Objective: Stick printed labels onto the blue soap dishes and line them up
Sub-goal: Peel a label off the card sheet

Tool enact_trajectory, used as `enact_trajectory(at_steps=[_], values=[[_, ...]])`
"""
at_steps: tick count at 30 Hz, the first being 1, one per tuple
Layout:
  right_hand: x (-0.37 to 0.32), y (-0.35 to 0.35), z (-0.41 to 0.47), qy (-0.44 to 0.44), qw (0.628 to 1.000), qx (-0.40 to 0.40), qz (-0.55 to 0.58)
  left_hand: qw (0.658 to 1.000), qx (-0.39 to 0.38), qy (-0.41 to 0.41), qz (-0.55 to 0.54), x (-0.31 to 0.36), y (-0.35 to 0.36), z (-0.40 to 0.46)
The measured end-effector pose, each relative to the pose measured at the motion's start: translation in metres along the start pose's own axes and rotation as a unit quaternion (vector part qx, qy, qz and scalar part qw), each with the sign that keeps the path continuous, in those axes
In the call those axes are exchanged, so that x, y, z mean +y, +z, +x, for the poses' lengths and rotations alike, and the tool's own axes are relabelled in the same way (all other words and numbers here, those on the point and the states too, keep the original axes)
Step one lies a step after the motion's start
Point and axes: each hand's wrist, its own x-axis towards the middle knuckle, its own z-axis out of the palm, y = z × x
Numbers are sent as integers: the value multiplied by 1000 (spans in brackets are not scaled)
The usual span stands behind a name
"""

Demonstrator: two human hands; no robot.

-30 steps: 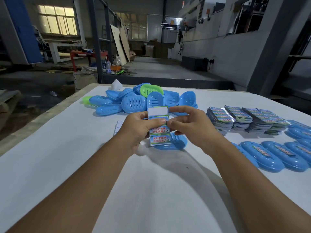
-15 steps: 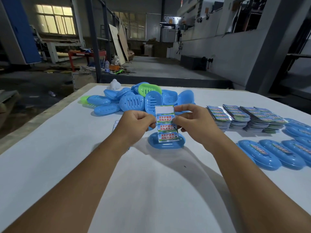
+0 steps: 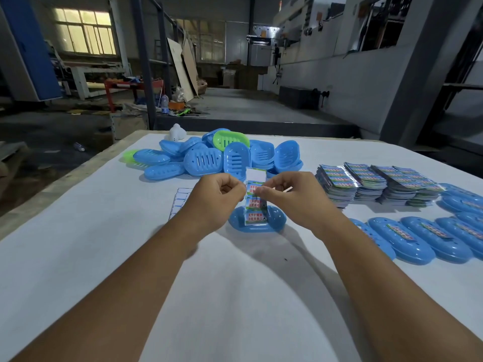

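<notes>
A strip of printed labels [image 3: 255, 205] stands upright between my two hands, its top square blank white. My left hand [image 3: 213, 197] pinches the strip's left edge and my right hand [image 3: 290, 195] pinches the uppermost printed label on its right side. Right behind and under the strip, a blue soap dish [image 3: 257, 222] lies upside down on the white table [image 3: 104, 244]. To the right, a row of labelled blue dishes [image 3: 415, 240] lies side by side. A pile of unlabelled blue dishes [image 3: 209, 160], with a green one [image 3: 231, 139] on top, sits at the back.
Stacks of label sheets [image 3: 376, 182] stand at the right, behind the labelled row. A used backing sheet [image 3: 180, 202] lies flat left of my left hand. A small white object [image 3: 177, 132] sits at the table's far edge. The table's left edge runs diagonally.
Both hands have lifted the label strip a little and shifted it right over the dish. My right thumb and finger have moved onto the top printed label.
</notes>
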Motion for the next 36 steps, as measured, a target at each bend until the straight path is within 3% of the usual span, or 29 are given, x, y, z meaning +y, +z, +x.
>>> enact_trajectory(at_steps=[9,12,20,27,30,33,36], values=[[-9,3,-7,-10,996,-71,55,1000,-5,26,14,0,9,-1],[-9,3,-5,7,997,-51,50,999,-3,26,18,-1,9,-1],[3,-5,5,52,998,-11,26,985,88,-71,131,-2,-2,6],[7,1,2,14,996,-55,-75,902,98,-130,400,-12,-13,12],[8,2,2,-7,993,-36,-116,881,70,-166,437,-12,-15,15],[9,-3,4,-21,982,36,-187,876,60,-186,440,-15,-22,18],[8,-6,5,-17,988,56,-145,852,80,-198,478,-17,-38,18]])
